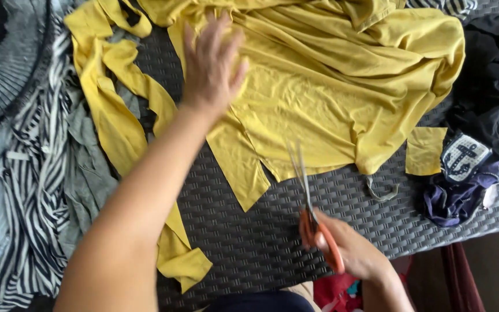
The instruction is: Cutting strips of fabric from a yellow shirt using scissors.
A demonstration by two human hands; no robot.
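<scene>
Centrally, yellow garment [330, 86]: soft, creased jersey spread flat on the woven table [261, 237], its lower edge slit into hanging flaps.
Left hand [212, 60]: palm down, fingers spread, pressing the garment's upper left part; blurred.
Scissors [313, 202]: thin steel blades, orange handles, just below the garment's slit edge; blades look nearly closed.
Right hand [350, 248]: fingers through the handles, curled round them; wrist cut off at the frame's bottom.
Yellow strips [116, 121]: long cut bands left of the garment, one folded at its end.
Yellow scrap [424, 150]: small square, right of the garment.
Striped cloth [30, 190]: black-and-white, far left, partly out of frame.
Dark clothes [480, 115]: black and navy heap right of the garment, with an anchor patch.
</scene>
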